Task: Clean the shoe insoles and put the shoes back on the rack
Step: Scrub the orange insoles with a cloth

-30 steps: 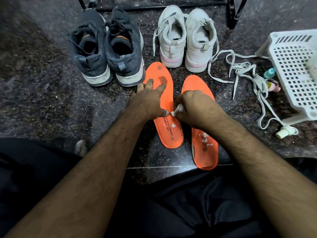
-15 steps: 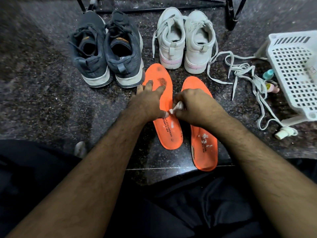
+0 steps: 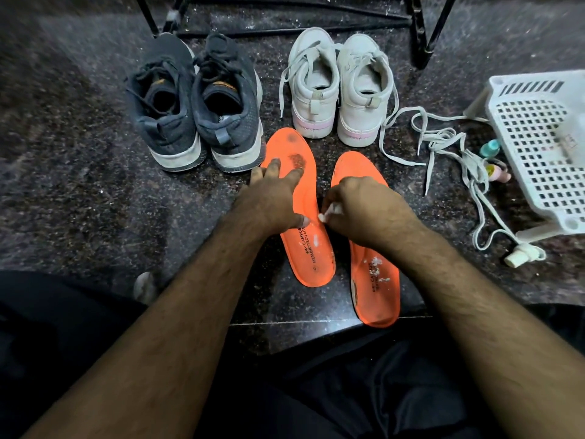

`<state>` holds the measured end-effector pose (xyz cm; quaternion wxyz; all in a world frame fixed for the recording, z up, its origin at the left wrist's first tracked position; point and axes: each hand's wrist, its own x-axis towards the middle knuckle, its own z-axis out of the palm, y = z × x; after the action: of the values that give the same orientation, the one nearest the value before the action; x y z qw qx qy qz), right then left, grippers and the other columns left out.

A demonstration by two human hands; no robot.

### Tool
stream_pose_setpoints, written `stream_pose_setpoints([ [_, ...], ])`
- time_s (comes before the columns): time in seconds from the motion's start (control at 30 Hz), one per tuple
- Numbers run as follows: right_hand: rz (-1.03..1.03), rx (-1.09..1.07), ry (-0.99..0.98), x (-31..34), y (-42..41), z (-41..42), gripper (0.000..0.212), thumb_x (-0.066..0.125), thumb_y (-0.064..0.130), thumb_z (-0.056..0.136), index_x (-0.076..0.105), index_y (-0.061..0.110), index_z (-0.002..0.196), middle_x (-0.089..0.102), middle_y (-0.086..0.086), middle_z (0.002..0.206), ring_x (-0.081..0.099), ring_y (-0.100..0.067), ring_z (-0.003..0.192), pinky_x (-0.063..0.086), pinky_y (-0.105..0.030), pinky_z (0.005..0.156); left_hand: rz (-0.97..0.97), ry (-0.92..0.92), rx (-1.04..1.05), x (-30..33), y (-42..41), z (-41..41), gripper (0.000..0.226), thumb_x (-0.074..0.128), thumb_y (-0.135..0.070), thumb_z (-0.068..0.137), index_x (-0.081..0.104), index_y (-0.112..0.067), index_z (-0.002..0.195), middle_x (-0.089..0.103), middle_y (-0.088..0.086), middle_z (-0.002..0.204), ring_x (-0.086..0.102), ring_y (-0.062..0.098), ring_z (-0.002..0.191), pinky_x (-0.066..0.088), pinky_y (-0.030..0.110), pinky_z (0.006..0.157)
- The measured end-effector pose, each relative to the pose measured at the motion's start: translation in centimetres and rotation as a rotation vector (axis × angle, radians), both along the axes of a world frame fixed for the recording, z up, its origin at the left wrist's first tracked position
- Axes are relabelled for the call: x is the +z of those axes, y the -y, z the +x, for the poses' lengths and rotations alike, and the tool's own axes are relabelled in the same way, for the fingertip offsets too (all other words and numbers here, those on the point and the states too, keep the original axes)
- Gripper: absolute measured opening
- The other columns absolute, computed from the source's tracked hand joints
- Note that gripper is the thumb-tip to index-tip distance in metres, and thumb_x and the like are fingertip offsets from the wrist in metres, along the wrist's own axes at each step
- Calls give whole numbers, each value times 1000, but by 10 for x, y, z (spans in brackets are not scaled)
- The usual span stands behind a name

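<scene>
1. L hand (image 3: 272, 201) flat, fingers straight, pressing the left orange insole (image 3: 300, 217) onto the granite floor (image 3: 79, 201).
2. R hand (image 3: 364, 210) curled, pinching a small white wad (image 3: 327, 214) at that insole's right edge.
3. Right orange insole (image 3: 373, 274) just beside, white flecks on it.
4. Dark sneakers (image 3: 196, 112) & white sneakers (image 3: 342, 90) stand behind, near the rack legs (image 3: 421, 36).

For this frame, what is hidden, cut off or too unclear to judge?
Head view only:
- White wad in the right hand: mostly hidden by curled fingers, material unclear.
- Left insole middle: covered by the left hand.
- Rack: only its lower bars show, cut by the top edge.
- Basket: cut by the right edge.
- Small bottles: labels too small.
</scene>
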<state>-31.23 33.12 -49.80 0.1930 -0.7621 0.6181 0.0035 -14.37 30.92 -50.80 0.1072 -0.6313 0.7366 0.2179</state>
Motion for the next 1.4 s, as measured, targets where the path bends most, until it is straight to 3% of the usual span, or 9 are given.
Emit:
stream_pose_setpoints([
  [0.1, -43, 29, 86, -2, 1, 8, 20, 62, 31, 84, 72, 29, 101, 61, -6, 102, 63, -32, 97, 51, -37, 76, 4, -6, 4, -1, 0, -1, 102, 77, -52, 79, 16, -34, 158, 2, 9, 167, 10, 37, 149, 27, 56, 117],
  [0.3, -13, 107, 5, -2, 2, 15, 16, 62, 26, 84, 73, 28, 95, 64, -4, 102, 65, -30, 94, 46, -31, 65, 12, -13, 13, 0, -1, 0, 102, 77, -52, 79, 14, -36, 158, 1, 7, 167, 8, 36, 150, 26, 55, 117],
  [0.47, -158, 162, -66, 2, -6, 20, 22, 58, 33, 89, 67, 28, 108, 61, -1, 109, 65, -29, 99, 42, -33, 66, 51, 22, -23, 0, 0, 0, 100, 72, -48, 85, 6, -35, 159, -6, 10, 167, 4, 36, 151, 23, 53, 120],
  [0.63, -41, 83, -15, -2, 0, 22, 23, 56, 26, 86, 70, 25, 104, 64, -10, 103, 64, -34, 96, 43, -33, 67, 81, 36, -35, 3, 0, 0, 97, 68, -45, 90, 2, -33, 160, -11, 10, 167, 0, 34, 153, 19, 52, 121],
  [0.83, -32, 164, -115, 0, -9, 33, 33, 59, 20, 90, 63, 13, 122, 58, -8, 113, 64, -31, 102, 44, -35, 68, 48, 23, -6, -2, 0, 1, 92, 67, -41, 89, 6, -37, 159, -7, 8, 168, 3, 32, 152, 21, 51, 120],
  [0.97, -9, 184, -168, 9, -17, 34, 29, 53, 20, 94, 59, 9, 120, 59, -8, 119, 62, -30, 107, 44, -35, 71, 45, 39, -10, -2, -1, 1, 92, 66, -43, 89, 5, -39, 158, -8, 5, 168, 3, 30, 152, 21, 51, 119],
  [1.13, 98, 171, -207, 18, -14, 18, 29, 60, 26, 90, 62, 20, 118, 63, -2, 119, 64, -28, 109, 48, -35, 77, 60, 45, -10, 3, -2, 1, 98, 70, -48, 87, 3, -39, 159, -10, 3, 168, 2, 29, 152, 22, 52, 119],
  [1.23, 83, 95, -84, 15, -9, 1, 22, 55, 25, 90, 65, 31, 108, 59, 2, 115, 63, -26, 107, 50, -35, 79, 59, 42, -11, 5, -2, 1, 99, 70, -48, 87, 3, -38, 159, -9, 3, 168, 3, 30, 152, 22, 52, 119],
  [1.4, -45, -33, 180, 7, -1, -4, 15, 58, 27, 86, 68, 27, 97, 63, -3, 101, 63, -27, 95, 53, -42, 83, 64, 40, -15, 4, -2, 0, 100, 71, -46, 87, 4, -37, 159, -9, 5, 168, 3, 30, 152, 22, 53, 120],
])
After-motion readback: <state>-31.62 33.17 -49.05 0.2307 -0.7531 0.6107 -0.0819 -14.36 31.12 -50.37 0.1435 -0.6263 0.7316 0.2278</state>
